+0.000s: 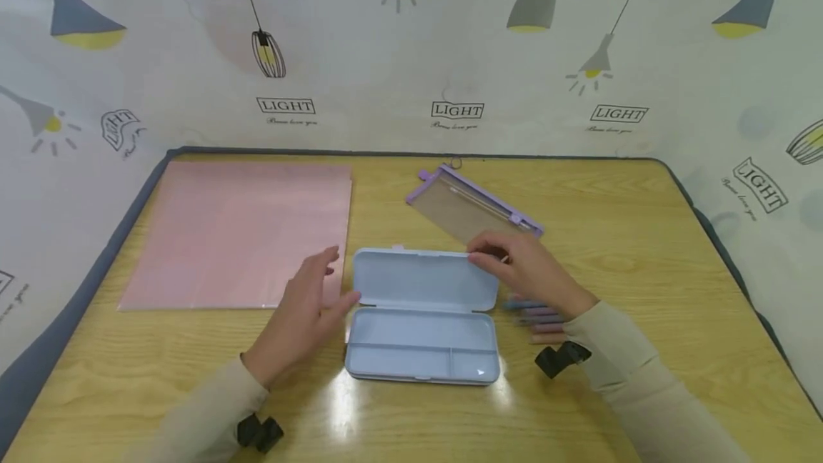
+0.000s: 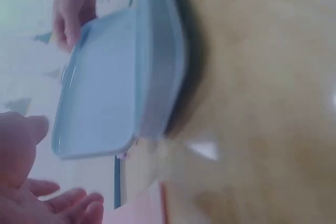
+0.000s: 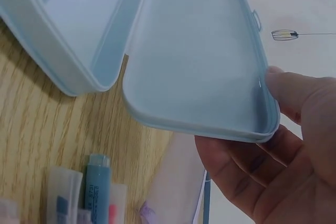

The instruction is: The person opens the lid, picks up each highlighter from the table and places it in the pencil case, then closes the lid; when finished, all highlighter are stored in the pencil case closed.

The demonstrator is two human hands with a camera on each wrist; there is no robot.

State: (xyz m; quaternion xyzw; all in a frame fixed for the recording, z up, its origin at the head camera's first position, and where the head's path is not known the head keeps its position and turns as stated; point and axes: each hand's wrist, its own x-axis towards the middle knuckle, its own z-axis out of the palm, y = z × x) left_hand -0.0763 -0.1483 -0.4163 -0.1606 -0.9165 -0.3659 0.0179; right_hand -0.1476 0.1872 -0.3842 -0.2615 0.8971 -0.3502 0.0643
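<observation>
A light blue pencil case stands open in the middle of the table, its lid [image 1: 418,281] tipped back. The base [image 1: 398,326] shows a long compartment and a divided front row with nothing in them. My right hand [image 1: 530,270] pinches the lid's right far corner, thumb inside and fingers behind, as the right wrist view shows. Just left of the case is my left hand [image 1: 298,320], fingers loosely spread and holding nothing. Its thumb reaches close to the lid's left edge; in the left wrist view a gap separates that hand from the lid [image 2: 100,87].
Several pens or markers [image 1: 524,304], one a blue marker [image 3: 98,187], lie right of the case, partly under my right wrist. Behind is a clear zip pouch [image 1: 450,206] with purple trim. A pink folder-like sheet [image 1: 244,234] covers the back left of the wooden table [image 1: 643,249].
</observation>
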